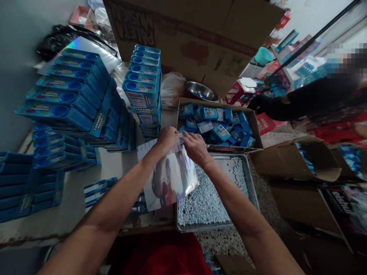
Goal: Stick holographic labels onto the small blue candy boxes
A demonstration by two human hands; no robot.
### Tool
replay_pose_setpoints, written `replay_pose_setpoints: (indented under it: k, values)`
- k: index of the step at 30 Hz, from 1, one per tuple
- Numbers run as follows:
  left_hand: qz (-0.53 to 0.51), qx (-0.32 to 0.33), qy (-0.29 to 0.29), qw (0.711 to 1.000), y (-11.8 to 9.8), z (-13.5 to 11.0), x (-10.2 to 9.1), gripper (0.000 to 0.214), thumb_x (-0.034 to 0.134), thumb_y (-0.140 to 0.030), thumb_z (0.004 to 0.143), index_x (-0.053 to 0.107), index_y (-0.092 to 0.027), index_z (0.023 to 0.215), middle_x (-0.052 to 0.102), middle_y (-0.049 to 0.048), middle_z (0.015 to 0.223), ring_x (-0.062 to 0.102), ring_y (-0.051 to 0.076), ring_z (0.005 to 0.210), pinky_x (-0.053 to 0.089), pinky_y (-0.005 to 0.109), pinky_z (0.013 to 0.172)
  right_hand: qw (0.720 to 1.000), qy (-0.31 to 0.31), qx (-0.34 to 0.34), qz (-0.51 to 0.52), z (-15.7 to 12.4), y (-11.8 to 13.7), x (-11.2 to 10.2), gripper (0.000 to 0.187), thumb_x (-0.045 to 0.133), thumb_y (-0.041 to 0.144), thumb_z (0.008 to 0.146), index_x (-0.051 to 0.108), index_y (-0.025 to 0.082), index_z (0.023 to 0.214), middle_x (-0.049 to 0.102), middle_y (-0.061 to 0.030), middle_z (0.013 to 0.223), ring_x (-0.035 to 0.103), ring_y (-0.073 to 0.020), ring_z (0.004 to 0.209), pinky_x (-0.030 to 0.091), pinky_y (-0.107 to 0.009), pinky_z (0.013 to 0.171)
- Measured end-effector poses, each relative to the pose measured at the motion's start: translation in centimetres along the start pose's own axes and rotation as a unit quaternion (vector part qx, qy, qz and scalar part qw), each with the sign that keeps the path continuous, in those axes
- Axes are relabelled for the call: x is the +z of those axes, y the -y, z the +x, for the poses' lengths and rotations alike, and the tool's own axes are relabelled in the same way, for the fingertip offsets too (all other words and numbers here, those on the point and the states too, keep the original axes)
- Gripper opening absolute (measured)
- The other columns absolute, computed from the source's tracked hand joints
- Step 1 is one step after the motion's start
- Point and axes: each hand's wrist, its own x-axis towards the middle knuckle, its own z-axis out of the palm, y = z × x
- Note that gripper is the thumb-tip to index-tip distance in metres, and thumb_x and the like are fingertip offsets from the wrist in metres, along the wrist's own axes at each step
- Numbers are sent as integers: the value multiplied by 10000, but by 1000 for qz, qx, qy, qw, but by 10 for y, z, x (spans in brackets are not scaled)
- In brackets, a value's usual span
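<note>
A shiny, mirror-like silver sheet (172,177) hangs tilted below my hands, its lower part over the left edge of a metal tray. My left hand (168,139) is closed on the sheet's top edge. Close beside it, my right hand (196,147) pinches the top right corner, where a small pale strip (180,138) shows between the two hands. I cannot tell whether that strip is part of the sheet. Small pale blue and white candies (200,202) cover much of the metal tray (254,194) under my right forearm.
Tall stacks of blue candy boxes (71,95) and a narrower stack (143,84) stand left. An open carton (219,147) of loose blue boxes lies beyond my hands. Behind are a metal bowl (200,91) and large cardboard (186,42). A person (318,95) is at right.
</note>
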Motion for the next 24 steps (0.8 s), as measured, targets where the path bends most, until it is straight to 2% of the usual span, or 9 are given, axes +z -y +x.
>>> replay_pose_setpoints:
  k: [5, 11, 13, 15, 17, 18, 20, 22, 24]
  values:
    - [3, -14, 8, 1000, -3, -3, -6, 293, 584, -138, 811, 834, -158, 964, 788, 180, 1042, 714, 286, 950, 470, 325, 763, 999, -29, 26, 4, -18, 14, -4, 288, 475, 197, 1031, 695, 203, 1218, 722, -96, 1272, 564, -278, 1198, 357, -431, 1042]
    - [26, 9, 1, 1000, -3, 9, 7, 264, 583, -134, 820, 823, -144, 929, 780, 184, 1005, 702, 281, 965, 465, 326, 795, 990, -75, 123, 0, -31, 28, -22, 201, 568, 310, 1003, 743, 232, 940, 705, -85, 875, 576, -267, 908, 385, -414, 855]
    - [31, 35, 4, 999, -1, 15, 11, 238, 579, -129, 836, 813, -127, 879, 768, 193, 984, 689, 282, 992, 466, 334, 844, 982, -99, 156, 40, -38, 37, -31, 185, 607, 314, 979, 742, 230, 884, 685, -59, 786, 575, -234, 808, 390, -398, 820]
    - [-6, 96, -33, 995, 4, 14, 12, 223, 580, -155, 869, 800, -123, 880, 751, 185, 1027, 665, 278, 1047, 462, 352, 928, 960, -126, 218, 121, -48, 51, -44, 154, 671, 342, 935, 746, 232, 858, 632, -13, 671, 539, -187, 674, 402, -362, 737]
    - [-100, 163, -100, 976, 11, -1, 9, 223, 577, -221, 918, 786, -145, 938, 738, 147, 1090, 641, 258, 1091, 448, 367, 1010, 910, -138, 301, 249, -57, 70, -60, 166, 721, 384, 896, 744, 229, 839, 537, 38, 573, 458, -140, 558, 400, -316, 629]
    - [-163, 175, -127, 963, 15, -14, 7, 230, 581, -275, 941, 778, -159, 968, 737, 126, 1096, 639, 248, 1089, 449, 371, 1027, 872, -134, 335, 330, -61, 80, -69, 185, 739, 403, 882, 740, 225, 835, 500, 55, 554, 424, -123, 528, 407, -296, 591]
    - [-311, 133, -138, 931, 24, -50, 1, 312, 597, -432, 960, 762, -170, 999, 744, 106, 1045, 663, 239, 1029, 484, 379, 997, 776, -110, 375, 496, -67, 99, -84, 215, 776, 426, 851, 731, 216, 834, 511, 62, 582, 432, -106, 533, 462, -275, 566]
    - [-468, 33, -79, 880, 35, -91, -4, 487, 616, -615, 917, 749, -158, 1017, 753, 116, 991, 697, 244, 954, 533, 385, 921, 679, -82, 388, 618, -71, 114, -93, 237, 822, 426, 807, 725, 211, 827, 597, 39, 671, 518, -113, 594, 538, -286, 593]
    - [-596, -53, 17, 801, 45, -131, -6, 667, 598, -764, 847, 745, -141, 1034, 763, 147, 1001, 723, 267, 938, 567, 401, 870, 616, -61, 396, 678, -74, 126, -95, 252, 858, 415, 767, 723, 208, 810, 668, 9, 771, 592, -132, 662, 584, -306, 618]
